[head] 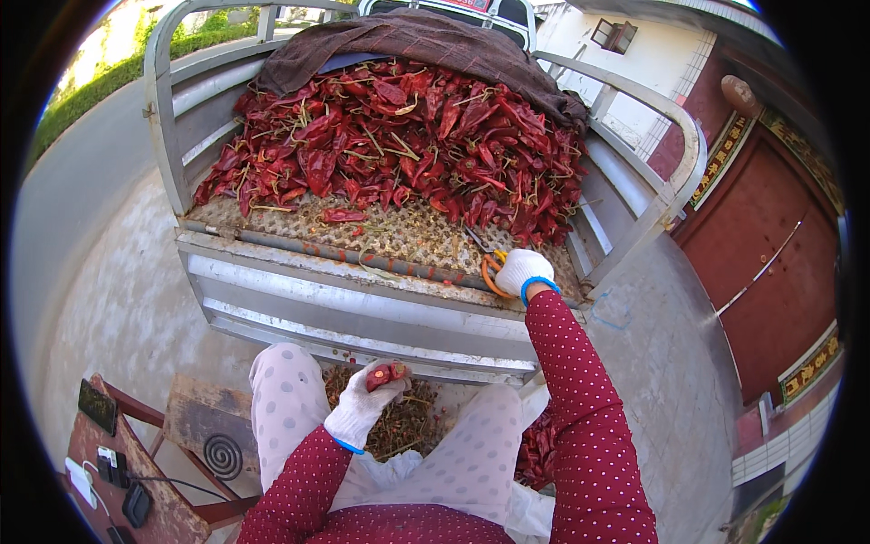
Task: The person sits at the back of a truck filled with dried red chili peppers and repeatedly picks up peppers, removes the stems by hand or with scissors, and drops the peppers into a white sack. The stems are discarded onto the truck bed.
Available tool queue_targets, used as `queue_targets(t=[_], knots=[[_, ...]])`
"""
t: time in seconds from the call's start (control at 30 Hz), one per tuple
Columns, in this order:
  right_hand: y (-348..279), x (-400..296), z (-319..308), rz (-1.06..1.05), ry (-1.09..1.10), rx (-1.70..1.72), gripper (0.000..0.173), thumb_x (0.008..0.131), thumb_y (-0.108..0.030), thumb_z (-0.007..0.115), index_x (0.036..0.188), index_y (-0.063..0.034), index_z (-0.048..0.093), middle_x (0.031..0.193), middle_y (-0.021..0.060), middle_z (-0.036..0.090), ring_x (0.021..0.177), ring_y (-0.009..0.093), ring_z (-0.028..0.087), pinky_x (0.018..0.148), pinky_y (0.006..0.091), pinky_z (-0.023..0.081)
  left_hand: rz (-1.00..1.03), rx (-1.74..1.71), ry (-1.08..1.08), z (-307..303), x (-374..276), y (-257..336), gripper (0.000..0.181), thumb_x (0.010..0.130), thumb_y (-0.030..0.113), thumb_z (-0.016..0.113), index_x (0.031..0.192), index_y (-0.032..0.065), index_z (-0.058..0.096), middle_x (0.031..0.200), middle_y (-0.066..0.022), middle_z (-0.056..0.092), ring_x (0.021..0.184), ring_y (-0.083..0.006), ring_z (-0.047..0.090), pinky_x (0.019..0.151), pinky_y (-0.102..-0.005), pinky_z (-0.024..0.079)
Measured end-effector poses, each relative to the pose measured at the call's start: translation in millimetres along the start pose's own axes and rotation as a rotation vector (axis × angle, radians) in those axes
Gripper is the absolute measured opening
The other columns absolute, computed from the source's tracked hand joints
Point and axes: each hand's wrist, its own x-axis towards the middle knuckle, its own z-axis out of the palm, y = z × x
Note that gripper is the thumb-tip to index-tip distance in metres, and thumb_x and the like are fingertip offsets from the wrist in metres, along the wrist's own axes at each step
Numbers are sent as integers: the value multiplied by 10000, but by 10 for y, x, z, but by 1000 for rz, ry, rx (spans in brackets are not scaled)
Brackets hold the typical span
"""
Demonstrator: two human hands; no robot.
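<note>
My left hand (pixel 370 401), in a white glove with a blue cuff, is closed round red chili peppers (pixel 386 375) above my lap. My right hand (pixel 523 273), gloved the same way, is at the right of the truck bed's rear edge, on orange-and-yellow-handled scissors (pixel 495 272); their blades point towards the pile. A large heap of dried red chili peppers (pixel 408 143) fills the truck bed, partly covered by a dark brown cloth (pixel 421 41). Cut stems (pixel 404 425) lie in a heap below, between my knees. More red peppers (pixel 537 449) lie beside my right leg.
The truck's lowered metal tailgate (pixel 353 299) crosses before my knees, with side rails (pixel 680 156) left and right. At lower left stand a wooden bench (pixel 136 469) holding a phone (pixel 98 406) and chargers, and a wooden stool (pixel 197 415) with a mosquito coil (pixel 223 456).
</note>
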Motion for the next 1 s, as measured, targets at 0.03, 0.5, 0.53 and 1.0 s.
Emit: queue_targets(t=[0.03, 0.5, 0.53, 1.0], knots=[[19, -30, -3, 9, 4, 1, 390, 823, -314, 614, 1018, -11, 761, 991, 256, 726, 954, 391, 718, 831, 455, 571, -1, -4, 4, -20, 0, -25, 337, 896, -34, 707, 1225, -17, 634, 1072, -101, 724, 879, -152, 688, 715, -272, 564], [-456, -2133, 296, -344, -83, 319, 512, 806, -431, 714, 1119, -27, 684, 904, 225, 712, 876, 402, 696, 774, 469, 556, 34, -20, 57, -2, -44, 97, 289, 923, 43, 707, 1199, -10, 641, 913, -80, 721, 728, -119, 650, 660, -256, 526], [-447, -2168, 293, -346, -84, 300, 513, 803, -436, 714, 1119, -33, 687, 899, 225, 710, 879, 405, 695, 776, 476, 555, 14, 9, 42, -29, -24, 105, 307, 921, 32, 695, 1217, -15, 626, 901, -89, 717, 714, -126, 645, 654, -260, 525], [-492, -2229, 101, -330, -285, 14, 478, 816, -505, 699, 1073, -101, 694, 837, 174, 717, 803, 360, 718, 685, 469, 567, 31, 72, 61, 43, -92, 182, 298, 895, 19, 698, 1189, 4, 651, 896, -67, 713, 687, -108, 629, 634, -244, 521]])
